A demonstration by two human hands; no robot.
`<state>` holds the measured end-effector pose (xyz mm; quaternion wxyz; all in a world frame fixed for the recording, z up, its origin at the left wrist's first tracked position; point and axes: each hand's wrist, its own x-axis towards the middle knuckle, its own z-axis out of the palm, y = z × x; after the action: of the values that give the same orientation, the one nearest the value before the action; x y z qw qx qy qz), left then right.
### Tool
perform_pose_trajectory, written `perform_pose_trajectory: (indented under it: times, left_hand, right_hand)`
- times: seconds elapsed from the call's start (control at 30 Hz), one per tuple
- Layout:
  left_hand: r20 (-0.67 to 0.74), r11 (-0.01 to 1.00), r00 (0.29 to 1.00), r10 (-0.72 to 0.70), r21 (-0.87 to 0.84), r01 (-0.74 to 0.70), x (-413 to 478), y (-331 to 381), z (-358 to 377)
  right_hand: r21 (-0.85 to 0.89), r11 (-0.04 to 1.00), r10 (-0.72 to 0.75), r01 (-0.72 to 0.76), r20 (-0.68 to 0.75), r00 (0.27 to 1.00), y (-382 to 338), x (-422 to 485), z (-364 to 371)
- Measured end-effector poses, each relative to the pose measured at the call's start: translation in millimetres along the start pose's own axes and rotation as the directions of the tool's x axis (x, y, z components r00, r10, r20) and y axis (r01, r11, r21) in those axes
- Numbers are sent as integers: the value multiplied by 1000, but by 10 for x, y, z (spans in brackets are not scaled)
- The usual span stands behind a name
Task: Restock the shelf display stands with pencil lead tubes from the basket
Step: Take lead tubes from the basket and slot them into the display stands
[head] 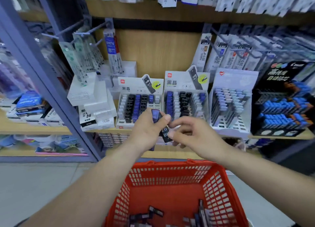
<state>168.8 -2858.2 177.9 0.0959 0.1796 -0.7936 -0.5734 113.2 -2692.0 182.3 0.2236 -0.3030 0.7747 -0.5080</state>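
- In front of the shelf (34, 129): left hand (147, 130) grips a blue tube (155, 114), upright.
- Right hand (192, 135) pinches a black tube (165, 133), just beside the left.
- Display stand (134, 87) at 12 o'clock, left hand nearer.
- Basket (170, 165) at 6 o'clock, spare tubes (154, 211) inside.

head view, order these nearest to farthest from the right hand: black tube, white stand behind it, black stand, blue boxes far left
1. black tube, pinched by the right hand
2. white stand, on the shelf just behind
3. black stand, shelf's far right
4. blue boxes, next bay, far left
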Motion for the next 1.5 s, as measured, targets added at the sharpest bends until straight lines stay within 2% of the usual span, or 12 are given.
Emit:
perform_pose_trajectory:
  times: [0.07, 0.23, 0.33, 0.43, 0.57, 0.77, 1.0, 1.13, 1.2, 1.37, 1.5]
  left_hand:
    - [27, 1000, 1000, 15, -8, -14, -65, 62, 165]
    - [70, 999, 998, 6, -45, -3, -140, 133, 291]
    - [155, 998, 987, -30, 65, 20, -143, 98, 265]
    - [207, 998, 976, -63, 26, 59, -141, 61, 283]
    - [205, 993, 975, -89, -54, 103, -118, 57, 273]
    - [210, 992, 972, -107, -41, 118, -38, -31, 182]
    - [202, 984, 967, -152, 123, 129, -29, -236, -182]
    - [167, 989, 977, -132, 85, 119, -123, -299, -502]
    - [129, 991, 984, -119, 76, 109, -171, -334, -649]
    - [80, 985, 985, -155, 89, 148, -244, -424, -908]
    - [93, 976, 973, -212, 58, 208, -250, -486, -987]
  right_hand:
    - [92, 995, 36, -31, -57, 998, 27, -132, -40]
    - [95, 993, 86, -72, -161, 983, 123, -180, -212]
    - [219, 974, 104, -61, -188, 977, 166, -180, -321]
    - [287, 956, 117, -57, -197, 974, 210, -181, -390]
    - [333, 941, 145, -55, -253, 957, 239, -89, -450]
    - [374, 926, 157, -48, -267, 951, 267, 70, -391]
    - [194, 980, 97, -36, -315, 944, 270, 206, -308]
    - [86, 996, 39, -14, -293, 955, 233, 378, -186]
    - [-35, 999, -13, 3, -293, 956, 202, 585, -102]
    - [-363, 930, -159, 60, -251, 955, 172, 1214, 232]
    - [-576, 818, -150, -11, -231, 961, 271, 1501, 445]
